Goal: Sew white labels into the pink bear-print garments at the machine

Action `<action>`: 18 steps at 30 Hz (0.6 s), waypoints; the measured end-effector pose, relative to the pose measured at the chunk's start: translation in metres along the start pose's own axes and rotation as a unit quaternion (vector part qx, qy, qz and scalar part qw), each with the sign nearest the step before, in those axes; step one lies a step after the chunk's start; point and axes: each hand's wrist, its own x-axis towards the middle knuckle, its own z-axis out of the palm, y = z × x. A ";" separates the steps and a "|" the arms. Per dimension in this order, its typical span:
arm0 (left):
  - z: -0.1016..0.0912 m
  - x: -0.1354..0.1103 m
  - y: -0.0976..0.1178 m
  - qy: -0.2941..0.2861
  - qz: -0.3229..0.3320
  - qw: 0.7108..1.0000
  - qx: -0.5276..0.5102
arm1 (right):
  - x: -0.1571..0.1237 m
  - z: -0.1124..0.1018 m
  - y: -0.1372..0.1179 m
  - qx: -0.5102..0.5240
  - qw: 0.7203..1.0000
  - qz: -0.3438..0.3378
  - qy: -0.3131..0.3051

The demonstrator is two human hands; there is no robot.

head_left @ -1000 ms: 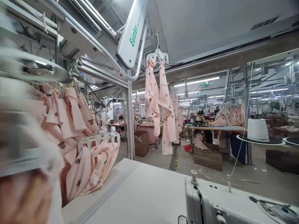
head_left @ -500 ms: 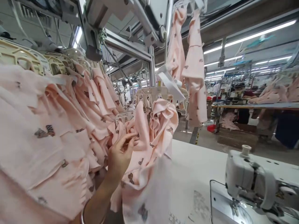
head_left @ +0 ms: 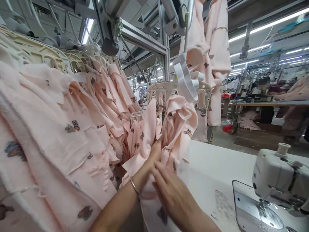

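Note:
A bundle of pale pink printed fabric pieces (head_left: 180, 124) hangs from a cream plastic hanger clamp (head_left: 169, 87) just above the white table. My left hand (head_left: 154, 154), with a bangle on the wrist, reaches up into the bundle, and its fingers are closed on the cloth. Below it my right hand (head_left: 172, 188) lies against the lower part of the same bundle, fingers stretched out and together.
Several more hangers of pink pieces (head_left: 72, 129) crowd the left side. A white sewing machine (head_left: 277, 174) stands on the white table (head_left: 217, 164) at right. Overhead runs a conveyor rail (head_left: 142, 37) with hanging garments (head_left: 212, 48). Another person sits at a far table (head_left: 265, 103).
The view has swung slightly left and closer to the bundle. My left hand has pushed further up into the pink cloth, and my right hand has come into view against it.

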 end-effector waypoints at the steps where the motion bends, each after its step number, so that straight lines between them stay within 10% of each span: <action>1: -0.011 0.006 -0.003 -0.003 -0.005 1.000 0.012 | -0.004 0.011 0.013 -0.010 0.999 0.042 -0.011; 5: -0.089 0.010 0.002 0.006 -0.003 1.000 0.026 | -0.046 0.029 0.053 -0.027 0.993 0.116 -0.016; 9: -0.153 -0.032 0.039 0.004 0.008 1.000 0.003 | -0.048 0.012 0.040 0.009 0.989 0.146 0.002; 14: -0.145 -0.091 0.076 -0.048 -0.036 0.996 -0.068 | -0.001 0.006 -0.009 0.252 0.907 0.336 0.019; 18: -0.148 -0.083 0.060 0.002 -0.039 0.999 -0.038 | -0.002 0.000 -0.012 0.363 0.865 0.347 -0.009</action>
